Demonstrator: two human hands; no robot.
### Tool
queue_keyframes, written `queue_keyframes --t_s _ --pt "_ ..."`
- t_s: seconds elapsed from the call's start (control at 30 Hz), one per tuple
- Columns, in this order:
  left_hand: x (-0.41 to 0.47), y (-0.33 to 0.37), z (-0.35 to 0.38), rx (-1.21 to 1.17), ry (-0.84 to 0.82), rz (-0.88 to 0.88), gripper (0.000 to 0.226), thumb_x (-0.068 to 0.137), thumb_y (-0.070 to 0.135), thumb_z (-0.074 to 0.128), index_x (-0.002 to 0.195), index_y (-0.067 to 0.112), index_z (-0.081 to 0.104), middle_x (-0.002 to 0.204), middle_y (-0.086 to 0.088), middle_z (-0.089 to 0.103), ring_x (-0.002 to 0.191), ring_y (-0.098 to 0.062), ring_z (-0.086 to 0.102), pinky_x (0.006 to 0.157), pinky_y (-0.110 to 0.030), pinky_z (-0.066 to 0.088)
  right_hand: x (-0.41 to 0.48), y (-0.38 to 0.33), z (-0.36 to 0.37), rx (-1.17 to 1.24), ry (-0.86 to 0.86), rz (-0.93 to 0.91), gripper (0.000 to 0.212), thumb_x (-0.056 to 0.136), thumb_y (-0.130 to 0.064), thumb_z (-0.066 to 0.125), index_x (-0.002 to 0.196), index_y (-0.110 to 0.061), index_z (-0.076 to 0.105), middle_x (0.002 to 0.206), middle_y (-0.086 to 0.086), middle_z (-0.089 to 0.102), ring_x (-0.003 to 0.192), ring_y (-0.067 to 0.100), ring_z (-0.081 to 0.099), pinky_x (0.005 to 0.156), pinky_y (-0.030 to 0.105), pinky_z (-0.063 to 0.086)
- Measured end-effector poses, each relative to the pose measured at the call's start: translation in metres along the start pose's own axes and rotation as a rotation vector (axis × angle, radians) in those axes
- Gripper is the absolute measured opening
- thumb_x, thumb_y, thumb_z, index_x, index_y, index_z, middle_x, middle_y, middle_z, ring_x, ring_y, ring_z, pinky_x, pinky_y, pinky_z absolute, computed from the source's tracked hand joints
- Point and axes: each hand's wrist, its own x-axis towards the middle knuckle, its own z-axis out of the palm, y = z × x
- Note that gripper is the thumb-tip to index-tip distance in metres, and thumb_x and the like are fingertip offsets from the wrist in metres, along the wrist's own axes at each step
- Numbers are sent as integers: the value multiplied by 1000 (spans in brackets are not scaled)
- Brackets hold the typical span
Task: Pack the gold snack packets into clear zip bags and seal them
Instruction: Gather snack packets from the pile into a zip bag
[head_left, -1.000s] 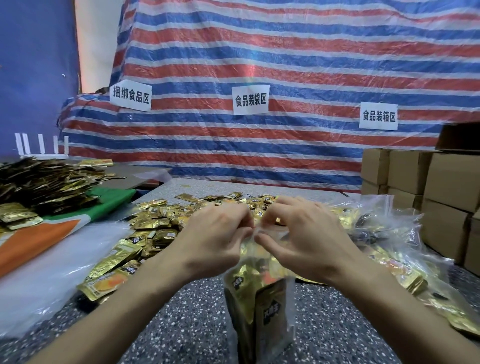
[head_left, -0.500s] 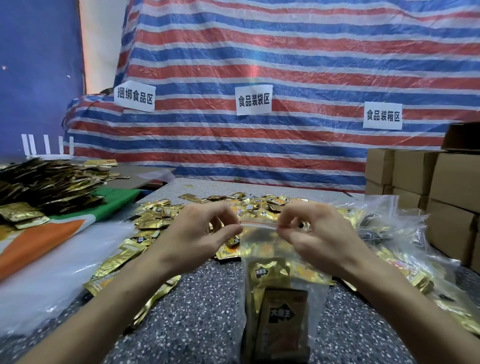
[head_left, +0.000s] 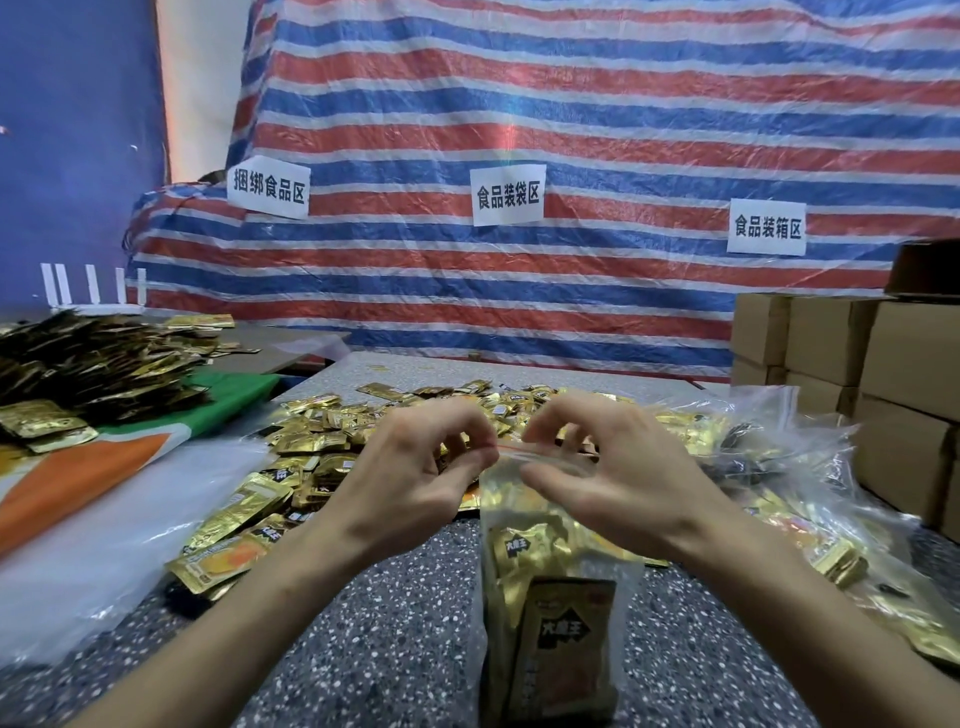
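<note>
The left hand (head_left: 410, 483) and right hand (head_left: 628, 473), fingers and thumbs curled, each pinch the top strip of a clear zip bag (head_left: 519, 499) held upright over the speckled desk (head_left: 395, 649), stuffed with gold snack packets (head_left: 566, 644), just before a loose pile (head_left: 317, 447) of more.

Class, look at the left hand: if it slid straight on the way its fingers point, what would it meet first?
Likely the right hand, pinching the same zip bag top close by; depth is unclear.
</note>
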Motion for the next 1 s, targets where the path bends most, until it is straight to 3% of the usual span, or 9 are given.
queue_keyframes --t_s 0.07,0.17,0.33,0.47,0.6,0.77,1.0 --pt "0 2 3 -6 3 2 5 83 14 63 81 12 67 75 12 62 70 -4 56 57 -10 37 2 -4 3 39 8 -56 15 83 -40 67 96 -33 66 90 -19 66 83 1 59 72 38 52" --pt "0 2 4 -23 11 19 6 83 14 63 81 10 68 75 14 62 71 -2 56 57 -9 38 4 -5 4 54 27 -117 3 86 -28 70 88 -29 69 86 -15 67 81 7 61 73 43 53" --pt "-1 0 3 -21 12 32 6 85 16 64 84 11 68 75 12 63 68 -5 55 55 -10 37 6 -6 6 60 6 -164 5 87 -31 72 89 -27 70 85 -15 64 79 10 59 71 45 52" --pt "-2 -2 3 54 -81 20 14 91 31 55 94 20 62 78 13 60 67 -7 56 53 -30 50 8 -5 7 33 5 -169 1 85 -27 69 85 -27 68 83 -11 64 79 16 59 72 46 51" --pt "0 -3 1 172 -125 123 14 94 29 51 86 21 61 67 15 50 61 -5 47 54 -33 40 9 -2 3 50 -18 -147 5 84 -27 71 81 -29 68 80 -11 65 79 14 60 74 45 51" --pt "-5 -4 10 -26 54 117 32 91 22 51 69 2 62 59 -3 51 54 -15 45 51 -24 31 14 -6 -4 44 -90 -146 3 87 -33 73 85 -34 72 84 -16 66 81 10 61 76 45 53" --pt "-9 -8 17 -185 165 43 36 90 28 50 68 2 64 62 -7 57 57 -24 52 54 -44 38 19 5 -10 -2 -201 -139 9 93 -39 64 90 -32 68 83 -16 64 81 8 59 77 47 52"
